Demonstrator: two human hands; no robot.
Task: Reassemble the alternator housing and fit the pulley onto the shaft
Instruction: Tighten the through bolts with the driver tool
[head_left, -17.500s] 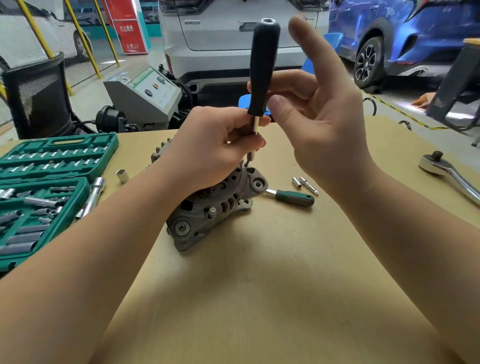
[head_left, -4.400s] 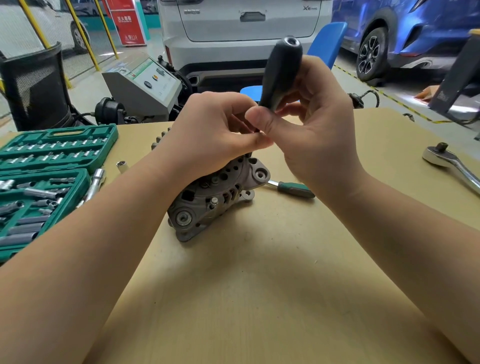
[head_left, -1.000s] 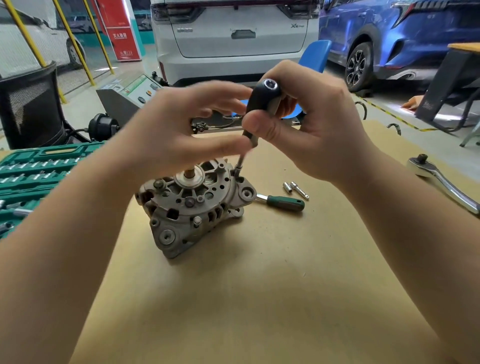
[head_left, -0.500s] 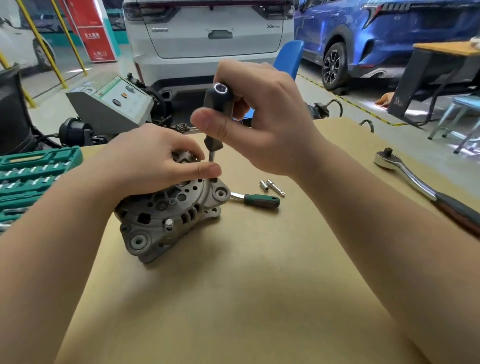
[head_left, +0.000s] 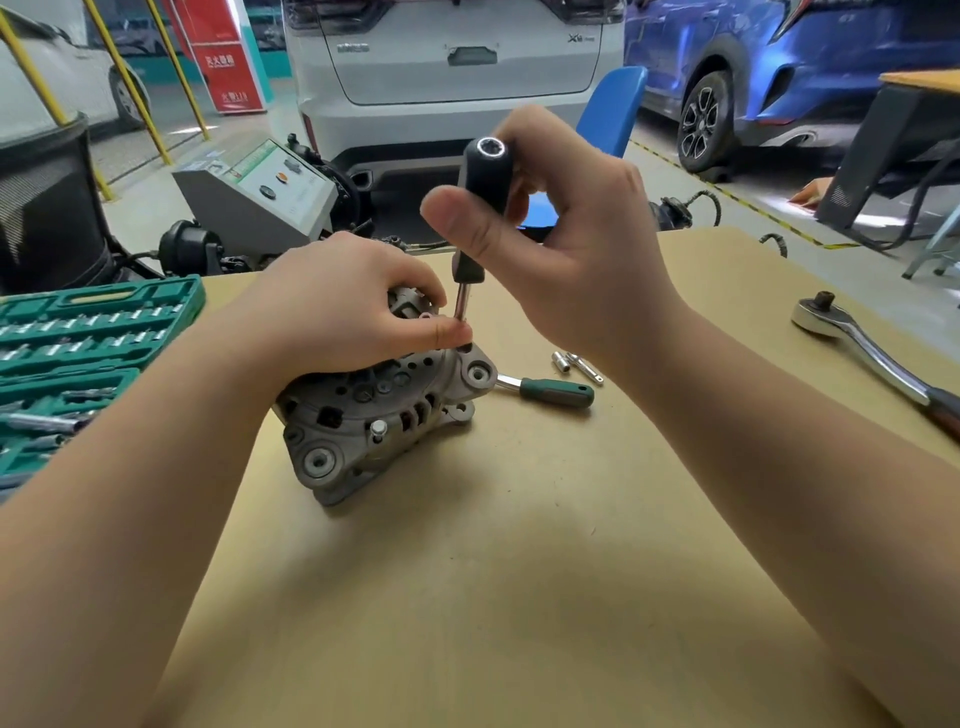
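A grey alternator housing stands on the tan table at centre left. My left hand lies over its top and hides the shaft; its fingertips pinch the lower end of a driver's metal shank by a housing ear. My right hand grips the black handle of that socket driver, which stands almost upright over the housing's right edge. No pulley shows.
An open green socket set case lies at the left edge. A small green-handled ratchet and two small sockets lie right of the housing. A large chrome ratchet rests at far right. Parked cars and a grey machine stand beyond the table.
My left hand came down from above onto the housing top and took hold of the driver's shank. The driver has stood up more vertically over the right ear.
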